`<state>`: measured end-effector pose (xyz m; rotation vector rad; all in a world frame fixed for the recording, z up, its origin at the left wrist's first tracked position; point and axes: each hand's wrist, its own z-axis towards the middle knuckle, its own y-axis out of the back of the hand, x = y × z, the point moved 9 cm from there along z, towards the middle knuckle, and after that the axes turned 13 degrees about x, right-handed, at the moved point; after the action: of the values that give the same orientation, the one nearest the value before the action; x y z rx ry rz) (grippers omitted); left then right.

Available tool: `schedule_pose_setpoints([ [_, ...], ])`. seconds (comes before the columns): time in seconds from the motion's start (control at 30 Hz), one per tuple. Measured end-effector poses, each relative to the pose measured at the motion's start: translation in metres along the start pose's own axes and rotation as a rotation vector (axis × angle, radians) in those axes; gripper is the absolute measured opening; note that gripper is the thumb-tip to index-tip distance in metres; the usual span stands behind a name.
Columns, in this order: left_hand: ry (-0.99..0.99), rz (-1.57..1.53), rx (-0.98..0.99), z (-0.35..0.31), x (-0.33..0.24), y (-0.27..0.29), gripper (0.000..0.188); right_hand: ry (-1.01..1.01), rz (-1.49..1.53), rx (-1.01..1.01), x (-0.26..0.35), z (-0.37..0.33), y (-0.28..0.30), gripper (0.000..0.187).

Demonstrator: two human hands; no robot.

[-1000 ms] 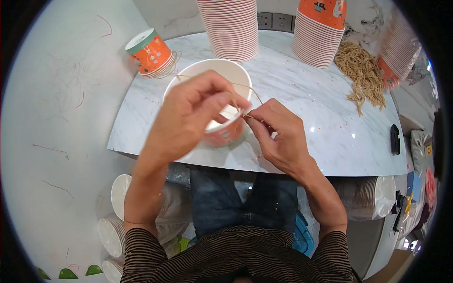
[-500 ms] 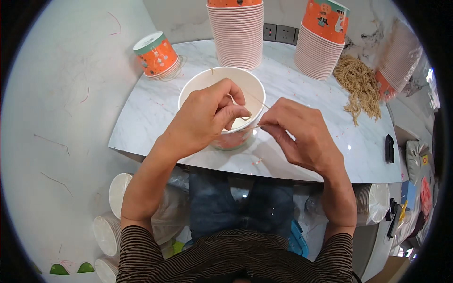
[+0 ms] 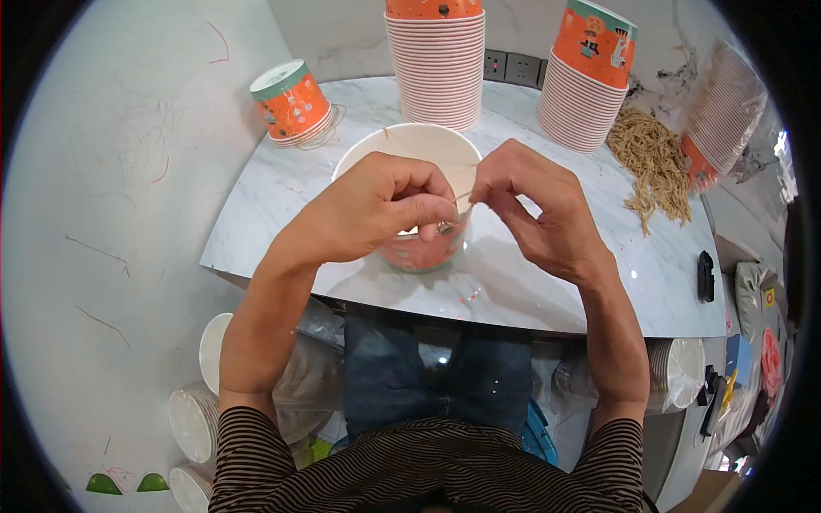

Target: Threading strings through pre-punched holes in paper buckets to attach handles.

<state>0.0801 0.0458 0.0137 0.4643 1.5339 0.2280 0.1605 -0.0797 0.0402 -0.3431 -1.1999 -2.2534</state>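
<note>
A large paper bucket point(image 3: 419, 255), white inside with a printed outer wall, stands open end up near the table's front edge. Thin tan string point(image 3: 466, 196) runs between my two hands over its rim. My left hand point(image 3: 389, 201) is closed, thumb and forefinger pinching the string above the bucket's near side. Fingertips of my right hand point(image 3: 534, 209) pinch the string at the bucket's right rim. The hands are close together, a small gap between their fingertips. Part of the bucket's mouth is hidden behind them.
Stacked paper buckets point(image 3: 440, 77) and a second stack point(image 3: 581, 103) stand at the back. An upturned orange bucket point(image 3: 295, 103) with string round it sits back left. A heap of tan strings point(image 3: 650, 162) lies right, before a bagged stack point(image 3: 723, 115). A black object point(image 3: 705, 276) rests at the right edge.
My right hand has moved up and slightly left, closer to my left fingertips. My left hand has shifted slightly right; the string between them is shorter.
</note>
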Motion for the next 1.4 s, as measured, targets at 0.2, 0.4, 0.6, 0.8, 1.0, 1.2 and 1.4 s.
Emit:
schedule_pose_setpoints([
  [0.2,-0.011,-0.098,0.009,0.001,0.005,0.006,0.014,-0.08,-0.028,-0.014,-0.003,-0.012,-0.008,0.029],
  [0.4,-0.017,-0.104,0.025,0.006,0.002,0.001,0.014,-0.093,-0.025,-0.069,-0.006,-0.016,-0.018,0.022],
  [0.6,-0.031,-0.092,-0.01,0.005,0.003,0.006,0.013,-0.132,0.104,-0.171,-0.015,-0.023,-0.015,0.013],
  [0.8,0.008,-0.225,-0.029,0.001,0.003,0.009,0.025,-0.165,0.146,-0.149,-0.025,-0.031,-0.028,0.014],
  [1.0,-0.024,0.007,0.014,-0.003,-0.012,-0.009,0.073,-0.181,0.066,-0.157,-0.015,-0.039,-0.031,0.014],
  [1.2,-0.151,0.59,-0.34,-0.02,-0.026,-0.045,0.07,-0.209,0.168,-0.157,-0.018,-0.043,-0.032,0.011],
  [1.4,-0.331,0.792,-0.437,-0.02,-0.039,-0.041,0.039,-0.157,0.083,-0.121,-0.007,-0.04,-0.031,0.011],
])
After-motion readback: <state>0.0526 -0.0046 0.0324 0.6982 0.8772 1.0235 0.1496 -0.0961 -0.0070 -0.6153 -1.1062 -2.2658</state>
